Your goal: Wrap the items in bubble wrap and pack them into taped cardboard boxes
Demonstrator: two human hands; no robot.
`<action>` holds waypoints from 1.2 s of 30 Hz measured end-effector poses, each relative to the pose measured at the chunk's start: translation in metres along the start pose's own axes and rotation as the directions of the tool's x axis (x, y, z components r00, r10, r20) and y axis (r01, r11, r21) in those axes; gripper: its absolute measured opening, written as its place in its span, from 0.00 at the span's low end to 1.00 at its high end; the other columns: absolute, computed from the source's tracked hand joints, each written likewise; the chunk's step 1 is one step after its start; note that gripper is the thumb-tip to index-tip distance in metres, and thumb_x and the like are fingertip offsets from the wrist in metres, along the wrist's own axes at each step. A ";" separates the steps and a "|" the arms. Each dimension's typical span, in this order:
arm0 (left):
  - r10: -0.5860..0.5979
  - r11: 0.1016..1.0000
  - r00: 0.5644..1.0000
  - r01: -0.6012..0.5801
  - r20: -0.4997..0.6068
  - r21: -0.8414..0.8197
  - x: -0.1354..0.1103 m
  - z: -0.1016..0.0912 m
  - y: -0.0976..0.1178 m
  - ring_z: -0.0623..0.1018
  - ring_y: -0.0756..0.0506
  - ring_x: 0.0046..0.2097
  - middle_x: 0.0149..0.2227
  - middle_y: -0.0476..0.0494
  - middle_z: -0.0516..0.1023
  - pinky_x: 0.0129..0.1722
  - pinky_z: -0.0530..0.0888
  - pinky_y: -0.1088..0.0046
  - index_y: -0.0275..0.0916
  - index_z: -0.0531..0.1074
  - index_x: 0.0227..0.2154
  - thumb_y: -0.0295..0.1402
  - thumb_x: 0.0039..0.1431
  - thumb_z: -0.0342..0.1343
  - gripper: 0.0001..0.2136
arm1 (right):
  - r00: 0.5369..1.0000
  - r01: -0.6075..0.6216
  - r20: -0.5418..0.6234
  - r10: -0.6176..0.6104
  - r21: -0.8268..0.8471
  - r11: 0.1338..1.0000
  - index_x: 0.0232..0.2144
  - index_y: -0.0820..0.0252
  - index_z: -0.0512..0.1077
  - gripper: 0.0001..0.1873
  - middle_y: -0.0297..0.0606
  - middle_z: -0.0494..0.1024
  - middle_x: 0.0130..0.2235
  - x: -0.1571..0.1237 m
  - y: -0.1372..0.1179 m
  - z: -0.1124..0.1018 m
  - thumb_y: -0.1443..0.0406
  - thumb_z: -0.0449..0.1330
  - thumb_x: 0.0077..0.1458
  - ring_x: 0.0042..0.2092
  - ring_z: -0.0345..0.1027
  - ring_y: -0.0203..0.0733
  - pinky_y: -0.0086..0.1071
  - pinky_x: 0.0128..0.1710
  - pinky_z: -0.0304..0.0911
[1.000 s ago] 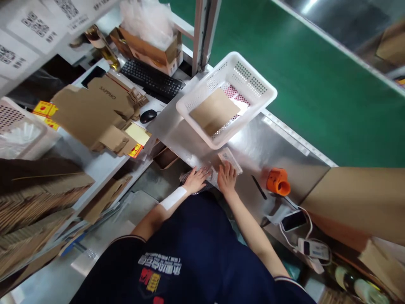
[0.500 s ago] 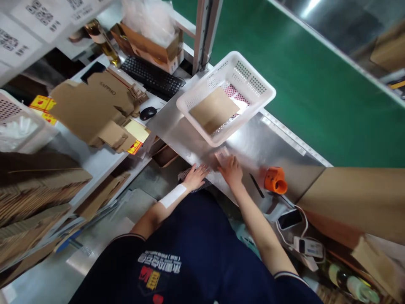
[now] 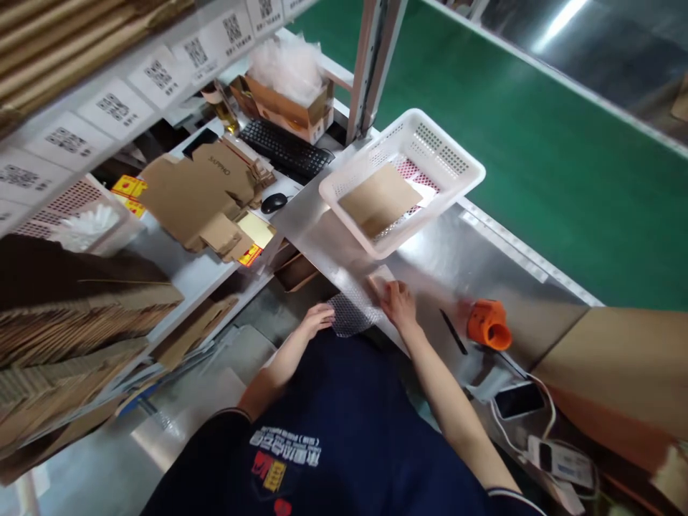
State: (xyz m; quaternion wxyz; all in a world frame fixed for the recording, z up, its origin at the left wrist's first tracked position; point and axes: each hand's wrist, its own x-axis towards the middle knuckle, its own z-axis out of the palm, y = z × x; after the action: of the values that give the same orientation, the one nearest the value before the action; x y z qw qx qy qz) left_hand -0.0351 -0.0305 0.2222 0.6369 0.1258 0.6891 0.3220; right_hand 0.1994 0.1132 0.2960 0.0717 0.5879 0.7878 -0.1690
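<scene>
A sheet of clear bubble wrap (image 3: 352,315) hangs over the near edge of the metal bench. Its left edge is pinched between the fingers of my left hand (image 3: 316,320). On the bench, my right hand (image 3: 398,304) has its fingers closed on a small flat pale packet (image 3: 379,278), partly hidden and blurred; its kind I cannot make out. The packet lies at the far edge of the wrap. Beyond both hands stands a white perforated plastic basket (image 3: 370,242) holding a piece of brown cardboard (image 3: 380,199) and papers.
To the right are a black stick-like tool (image 3: 454,332), an orange tape dispenser (image 3: 488,325), a phone (image 3: 519,400) with cables and a large cardboard box (image 3: 634,351). At left lie flattened cartons (image 3: 188,193), a mouse (image 3: 274,203) and a keyboard (image 3: 284,149). A metal post (image 3: 370,72) rises behind the basket.
My left hand went from lying spread over the bubble wrap to pinching its left edge, and more of the wrap shows. My right hand stays at the packet. The camera view has shifted.
</scene>
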 end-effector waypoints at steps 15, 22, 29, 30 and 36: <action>-0.078 0.985 0.996 0.069 -0.050 -0.158 -0.007 0.016 0.008 0.79 0.51 0.30 0.24 0.49 0.77 0.34 0.74 0.77 0.37 0.75 0.24 0.35 0.42 0.75 0.14 | 0.962 0.241 -0.113 -0.247 -0.060 0.969 0.58 0.53 0.72 0.21 0.49 0.74 0.58 -0.046 -0.009 0.017 0.68 0.53 0.65 0.58 0.64 0.55 0.46 0.58 0.60; -0.097 0.965 0.995 0.090 -0.015 -0.245 -0.016 0.018 0.022 0.79 0.50 0.32 0.26 0.49 0.78 0.42 0.77 0.71 0.38 0.70 0.23 0.33 0.41 0.75 0.16 | 0.992 0.125 -0.046 -0.122 0.072 0.990 0.50 0.59 0.73 0.15 0.55 0.67 0.64 -0.022 0.000 0.015 0.64 0.62 0.60 0.61 0.63 0.60 0.48 0.58 0.62; 0.004 0.920 0.994 0.039 0.109 -0.389 -0.031 0.050 0.061 0.81 0.46 0.38 0.31 0.45 0.80 0.50 0.77 0.64 0.37 0.71 0.26 0.32 0.45 0.72 0.13 | 0.996 0.079 0.019 -0.086 0.226 0.971 0.47 0.57 0.75 0.22 0.54 0.65 0.68 -0.026 -0.006 -0.003 0.47 0.62 0.61 0.65 0.63 0.60 0.50 0.62 0.61; 0.032 0.919 0.993 0.015 0.112 -0.394 -0.029 0.059 0.068 0.81 0.47 0.38 0.30 0.46 0.79 0.50 0.77 0.64 0.37 0.70 0.25 0.31 0.46 0.71 0.13 | 0.996 0.070 0.036 -0.082 0.246 0.967 0.46 0.56 0.75 0.24 0.53 0.65 0.68 -0.026 -0.007 -0.006 0.45 0.63 0.59 0.66 0.62 0.60 0.50 0.63 0.60; 0.168 0.950 0.983 -0.140 0.078 -0.281 -0.002 0.110 0.107 0.80 0.48 0.37 0.30 0.47 0.79 0.42 0.77 0.70 0.37 0.75 0.30 0.35 0.53 0.66 0.07 | 0.985 -0.071 0.174 -0.005 0.429 0.900 0.39 0.58 0.78 0.13 0.49 0.77 0.58 -0.012 -0.006 -0.024 0.57 0.69 0.55 0.58 0.72 0.55 0.42 0.56 0.65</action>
State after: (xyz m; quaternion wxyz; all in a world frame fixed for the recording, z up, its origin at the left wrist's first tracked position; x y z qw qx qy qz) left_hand 0.0452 0.0802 0.2905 0.6550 0.1061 0.5929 0.4563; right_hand 0.1994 0.1096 0.3229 0.0091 0.5857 0.7112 -0.3886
